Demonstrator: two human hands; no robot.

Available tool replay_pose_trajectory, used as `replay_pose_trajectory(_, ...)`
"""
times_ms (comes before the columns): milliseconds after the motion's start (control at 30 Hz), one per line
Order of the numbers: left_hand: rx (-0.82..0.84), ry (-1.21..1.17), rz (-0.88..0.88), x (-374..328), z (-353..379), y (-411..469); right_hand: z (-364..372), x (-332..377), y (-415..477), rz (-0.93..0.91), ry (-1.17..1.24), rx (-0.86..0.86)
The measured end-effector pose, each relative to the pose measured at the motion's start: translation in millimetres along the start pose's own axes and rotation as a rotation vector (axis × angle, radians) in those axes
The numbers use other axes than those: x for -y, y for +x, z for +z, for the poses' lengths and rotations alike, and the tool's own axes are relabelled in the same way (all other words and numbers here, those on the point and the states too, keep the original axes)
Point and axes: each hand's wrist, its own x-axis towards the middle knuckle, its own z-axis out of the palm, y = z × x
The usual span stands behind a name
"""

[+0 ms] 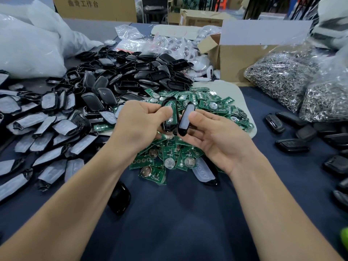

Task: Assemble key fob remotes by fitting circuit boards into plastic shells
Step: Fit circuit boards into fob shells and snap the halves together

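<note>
The left grip [139, 125] pinches the board-loaded shell [170, 114], the right grip [216, 136] pinches the cover half [186, 119] — both judged light, stiff and slick; hold by the edges.

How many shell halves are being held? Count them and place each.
2: the board-fitted shell half in the left hand, the pad-lined shell half in the right hand. More may be hidden.

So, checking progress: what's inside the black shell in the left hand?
A green circuit board lies inside the shell; the thumb of the left hand covers its middle, so full seating can't be seen.
</note>
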Motion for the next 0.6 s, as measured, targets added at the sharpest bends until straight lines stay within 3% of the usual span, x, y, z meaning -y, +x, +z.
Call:
replay_pose_trajectory(300,0.042,-0.006,0.003,-2.1,-2.5,0.1,1.4,-2.5,-0.3,-0.059,-0.093,-0.033)
replay_pose_trajectory(600,-0.053,0.058,0.050,-1.3,-1.6,-1.6,6.4,-3.7,-1.2,-0.108,-0.091,-0.071)
